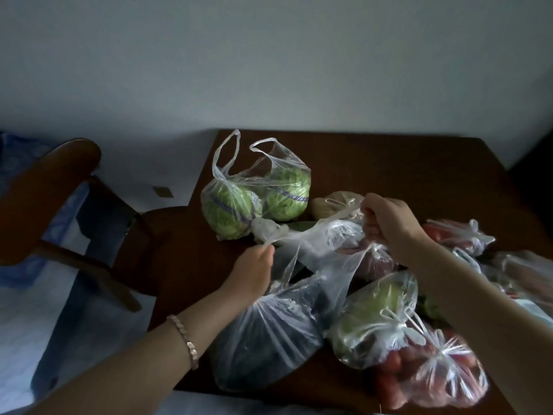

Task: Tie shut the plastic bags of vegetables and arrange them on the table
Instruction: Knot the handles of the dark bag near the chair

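A clear plastic bag of dark vegetables lies at the front of the brown table. My left hand pinches one of its handles and my right hand grips the other, stretching them apart above the bag. Behind them an untied bag of two green cabbages stands with its handles up. To the right lie knotted bags: one with a green vegetable, one with red vegetables, one reddish bag under my right hand, and a small beige bag.
More knotted bags of red produce crowd the table's right edge, blurred. A wooden chair stands to the left of the table. A grey wall rises behind the table. The far right part of the tabletop is bare.
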Demonstrator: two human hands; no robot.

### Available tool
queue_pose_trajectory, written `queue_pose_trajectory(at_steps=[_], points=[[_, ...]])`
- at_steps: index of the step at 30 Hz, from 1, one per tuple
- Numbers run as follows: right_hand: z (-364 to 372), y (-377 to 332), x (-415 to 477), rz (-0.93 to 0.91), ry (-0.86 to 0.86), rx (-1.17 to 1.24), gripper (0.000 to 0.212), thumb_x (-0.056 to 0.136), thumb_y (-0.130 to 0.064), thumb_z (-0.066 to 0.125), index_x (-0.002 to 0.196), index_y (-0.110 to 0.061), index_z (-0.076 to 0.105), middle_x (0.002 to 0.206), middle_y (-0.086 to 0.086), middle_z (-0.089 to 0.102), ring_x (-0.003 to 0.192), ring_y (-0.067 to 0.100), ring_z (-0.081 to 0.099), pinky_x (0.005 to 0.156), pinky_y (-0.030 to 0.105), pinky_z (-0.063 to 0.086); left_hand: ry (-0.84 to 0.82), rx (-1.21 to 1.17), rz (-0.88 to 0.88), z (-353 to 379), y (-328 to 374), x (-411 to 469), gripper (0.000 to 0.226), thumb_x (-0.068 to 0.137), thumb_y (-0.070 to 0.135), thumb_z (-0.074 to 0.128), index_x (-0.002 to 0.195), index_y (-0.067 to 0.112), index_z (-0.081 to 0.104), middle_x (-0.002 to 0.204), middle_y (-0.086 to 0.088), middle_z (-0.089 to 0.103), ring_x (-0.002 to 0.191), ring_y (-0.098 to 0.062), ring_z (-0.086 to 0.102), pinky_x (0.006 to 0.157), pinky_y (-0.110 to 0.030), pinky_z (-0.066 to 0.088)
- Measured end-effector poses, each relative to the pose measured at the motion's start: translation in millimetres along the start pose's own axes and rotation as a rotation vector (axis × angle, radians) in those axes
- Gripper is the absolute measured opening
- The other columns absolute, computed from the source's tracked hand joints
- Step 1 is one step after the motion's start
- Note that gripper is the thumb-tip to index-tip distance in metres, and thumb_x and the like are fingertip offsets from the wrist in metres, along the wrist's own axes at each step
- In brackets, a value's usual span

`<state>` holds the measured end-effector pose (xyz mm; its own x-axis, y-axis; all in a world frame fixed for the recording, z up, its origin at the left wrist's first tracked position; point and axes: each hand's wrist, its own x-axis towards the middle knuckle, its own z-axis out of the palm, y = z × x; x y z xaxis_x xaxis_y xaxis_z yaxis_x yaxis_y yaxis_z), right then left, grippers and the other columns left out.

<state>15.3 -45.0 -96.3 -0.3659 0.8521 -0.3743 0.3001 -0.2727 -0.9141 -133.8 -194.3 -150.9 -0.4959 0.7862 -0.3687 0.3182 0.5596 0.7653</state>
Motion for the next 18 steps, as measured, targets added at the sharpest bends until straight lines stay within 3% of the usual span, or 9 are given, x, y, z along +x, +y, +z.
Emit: queue_pose_trajectory(at_steps=[4,6,8,10,12,15,16,18], points=[[2.9,-15.5,-20.6,-0.383,-0.068,-0.363,0.029,0.086,-0.015,0.054,0.066,0.005,0.059,0.049,-0.001,0.041,0.039,0.002,0.032,0.037,0.014,0.026,0.231,-0.077,0.046,-13.8,2.3,-0.5,0.049,0.100,0.026,0.029,0.055,0.010,0.038,0.050,0.002,0.032,0.045,-0.013,0.029,0.050,-0.032,0.024],[10.4,-15.8,-28.7,-0.476,-0.159,-0.423,0.028,0.086,-0.018,0.056,0.066,0.003,0.054,0.049,-0.004,0.040,0.037,0.003,0.032,0.038,0.014,0.027,0.300,-0.047,0.100,-18.3,4.3,-1.5,0.049,0.100,0.026,0.029,0.075,-0.012,0.048,0.049,0.005,0.033,0.044,-0.010,0.031,0.052,-0.030,0.028],[18.0,-14.3,-37.0,-0.535,-0.204,-0.409,0.028,0.085,-0.018,0.057,0.061,-0.005,0.048,0.052,-0.003,0.041,0.044,0.004,0.034,0.046,0.018,0.031,0.340,-0.049,0.137,-19.6,7.2,-4.8,0.047,0.100,0.029,0.028,0.086,-0.008,0.052,0.053,0.005,0.039,0.048,-0.010,0.038,0.058,-0.032,0.034],[24.2,-8.8,-37.2,-0.553,-0.214,-0.324,0.025,0.084,-0.016,0.058,0.063,-0.005,0.050,0.065,0.005,0.051,0.060,0.010,0.046,0.061,0.026,0.041,0.337,-0.053,0.159,-18.8,11.1,-7.2,0.042,0.099,0.036,0.025,0.097,0.007,0.055,0.075,0.005,0.052,0.072,-0.011,0.051,0.074,-0.031,0.039],[28.7,-2.1,-34.7,-0.458,-0.261,-0.137,0.016,0.086,-0.015,0.058,0.072,-0.009,0.058,0.086,0.002,0.060,0.084,0.012,0.056,0.080,0.028,0.043,0.321,-0.057,0.156,-16.3,16.4,-12.2,0.040,0.099,0.039,0.021,0.109,0.013,0.050,0.095,0.006,0.052,0.094,-0.012,0.050,0.084,-0.029,0.037],[38.8,8.8,-27.1,-0.324,-0.404,0.227,0.015,0.087,-0.021,0.054,0.075,-0.014,0.060,0.083,-0.004,0.068,0.087,0.014,0.060,0.087,0.030,0.044,0.319,-0.099,0.143,-9.2,16.1,-13.6,0.043,0.100,0.033,0.020,0.114,0.003,0.047,0.113,-0.015,0.055,0.111,-0.031,0.051,0.095,-0.038,0.042],[41.8,12.0,-25.0,-0.307,-0.430,0.308,0.016,0.085,-0.023,0.051,0.076,-0.013,0.059,0.077,-0.001,0.066,0.082,0.018,0.059,0.084,0.032,0.045,0.316,-0.112,0.154,-6.8,16.2,-13.9,0.042,0.101,0.029,0.021,0.115,-0.001,0.047,0.114,-0.022,0.054,0.111,-0.033,0.052,0.095,-0.037,0.043],[48.2,17.2,-25.1,-0.247,-0.455,0.355,0.016,0.091,-0.021,0.045,0.084,-0.009,0.053,0.070,0.003,0.057,0.069,0.017,0.052,0.072,0.029,0.047,0.289,-0.139,0.234,-1.0,14.7,-13.0,0.031,0.100,0.023,0.028,0.088,0.008,0.053,0.077,-0.013,0.056,0.072,-0.023,0.055,0.064,-0.025,0.045]])
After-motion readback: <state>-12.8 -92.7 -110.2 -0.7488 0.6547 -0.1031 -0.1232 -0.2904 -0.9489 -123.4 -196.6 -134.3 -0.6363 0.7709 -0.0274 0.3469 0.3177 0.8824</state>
